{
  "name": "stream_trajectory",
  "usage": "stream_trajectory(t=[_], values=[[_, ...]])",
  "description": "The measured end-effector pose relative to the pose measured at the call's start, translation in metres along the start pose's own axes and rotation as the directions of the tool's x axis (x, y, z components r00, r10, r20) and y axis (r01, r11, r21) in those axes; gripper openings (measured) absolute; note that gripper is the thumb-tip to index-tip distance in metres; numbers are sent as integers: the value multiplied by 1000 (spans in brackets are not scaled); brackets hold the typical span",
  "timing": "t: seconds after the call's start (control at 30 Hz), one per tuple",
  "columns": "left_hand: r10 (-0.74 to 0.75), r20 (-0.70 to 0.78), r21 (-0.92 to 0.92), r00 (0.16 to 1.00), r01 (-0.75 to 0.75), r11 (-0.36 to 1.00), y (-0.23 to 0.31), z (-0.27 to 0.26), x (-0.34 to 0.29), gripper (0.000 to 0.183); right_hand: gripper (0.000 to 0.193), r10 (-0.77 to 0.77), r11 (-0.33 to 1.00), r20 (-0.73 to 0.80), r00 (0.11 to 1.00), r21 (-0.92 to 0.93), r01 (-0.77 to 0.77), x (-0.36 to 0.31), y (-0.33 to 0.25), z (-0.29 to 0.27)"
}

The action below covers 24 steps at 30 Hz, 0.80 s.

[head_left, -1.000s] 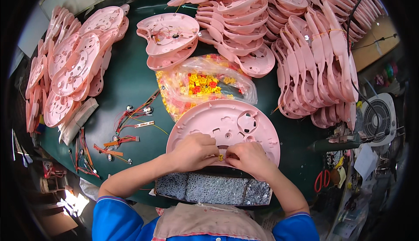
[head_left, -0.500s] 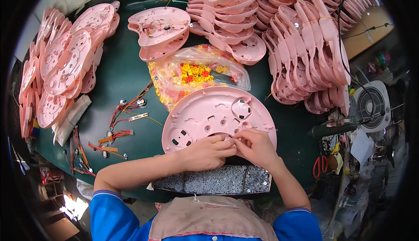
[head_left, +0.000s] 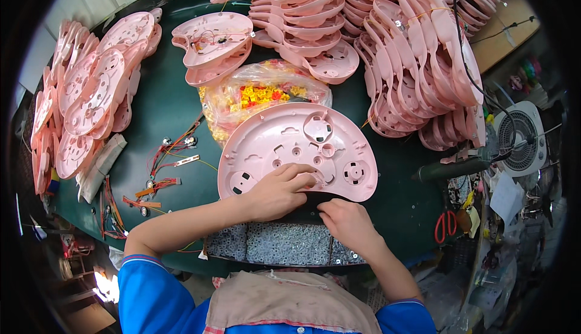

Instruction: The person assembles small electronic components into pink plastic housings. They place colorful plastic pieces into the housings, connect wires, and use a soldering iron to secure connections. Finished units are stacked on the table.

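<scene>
A kidney-shaped pink plastic shell lies in front of me, its hollow side with posts and cutouts facing up. My left hand reaches over its near inner edge, fingers bent against the plastic; the thumb is hidden. My right hand is just off the shell's near edge, thumb and fingers drawn together in a pinch. Whatever they hold is too small or covered to name. Below both hands is a compartmented box of small shiny metal parts, right at the table's near edge.
A clear bag of yellow and red plastic pieces touches the shell's far side. Stacked pink shells stand at left and far right. Wired components lie left. Red-handled scissors, a dark green tool and a fan are right.
My right hand has come away from the shell, down and slightly left toward the metal parts. My left hand stays at the shell's edge, shifted slightly up in the picture.
</scene>
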State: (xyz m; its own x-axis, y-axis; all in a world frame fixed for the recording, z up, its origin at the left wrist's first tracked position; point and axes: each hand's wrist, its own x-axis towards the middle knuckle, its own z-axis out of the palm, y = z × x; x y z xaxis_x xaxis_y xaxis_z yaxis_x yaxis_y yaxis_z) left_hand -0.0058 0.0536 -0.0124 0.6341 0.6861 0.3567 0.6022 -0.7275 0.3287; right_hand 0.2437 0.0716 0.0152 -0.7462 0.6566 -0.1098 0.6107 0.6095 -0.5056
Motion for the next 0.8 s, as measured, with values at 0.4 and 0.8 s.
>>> stream_trajectory(t=[0.4, 0.8], values=[[-339, -79, -414, 937, 279, 866, -36, -11, -9, 12, 12, -185, 921, 186, 965, 375, 104, 33, 0, -19], [-192, 102, -319, 976, 215, 923, -25, -11, -21, 17, 12, 285, 258, 224, 932, 919, -299, 2, 24, 5]])
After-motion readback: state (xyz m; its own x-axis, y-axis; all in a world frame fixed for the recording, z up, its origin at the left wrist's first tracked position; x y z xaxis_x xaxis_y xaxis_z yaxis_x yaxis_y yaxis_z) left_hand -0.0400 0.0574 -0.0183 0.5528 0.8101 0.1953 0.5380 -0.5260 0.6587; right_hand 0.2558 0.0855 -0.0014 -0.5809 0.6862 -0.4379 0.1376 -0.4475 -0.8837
